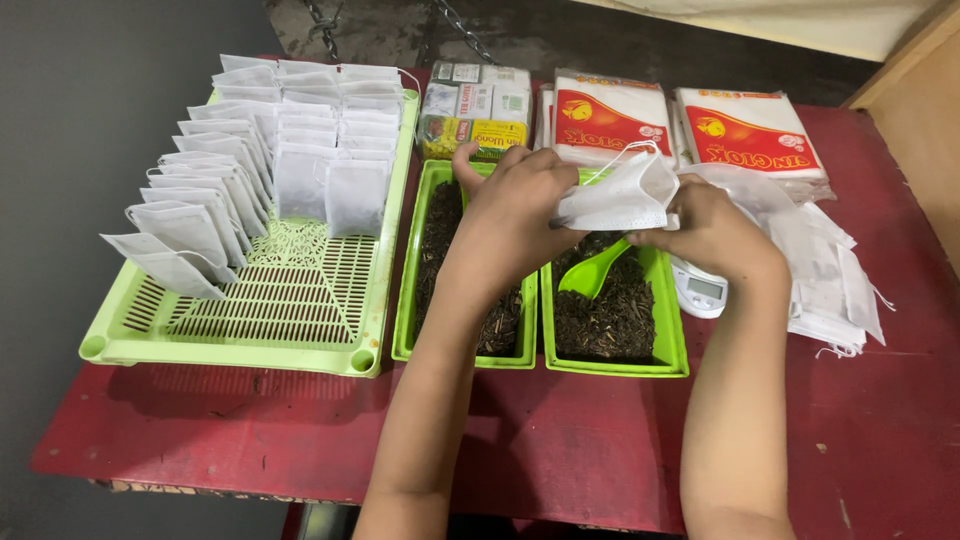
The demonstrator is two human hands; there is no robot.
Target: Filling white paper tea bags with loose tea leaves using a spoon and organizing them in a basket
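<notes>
Both my hands hold one white filter bag (622,195) above the right green tray (673,352) of dark loose tea. My left hand (510,205) grips the bag's left edge, and my right hand (712,228) pinches its right side. A green scoop (592,272) lies in the tea just below the bag. The left green tray (408,320), also filled with dark tea, sits under my left wrist.
A slotted green basket (290,310) at left holds several rows of filled white bags (300,150). A small white scale (700,290) and a heap of empty bags (835,270) lie at right. Red-and-white packs (690,125) and small boxes (475,110) stand at the back of the red table (560,450).
</notes>
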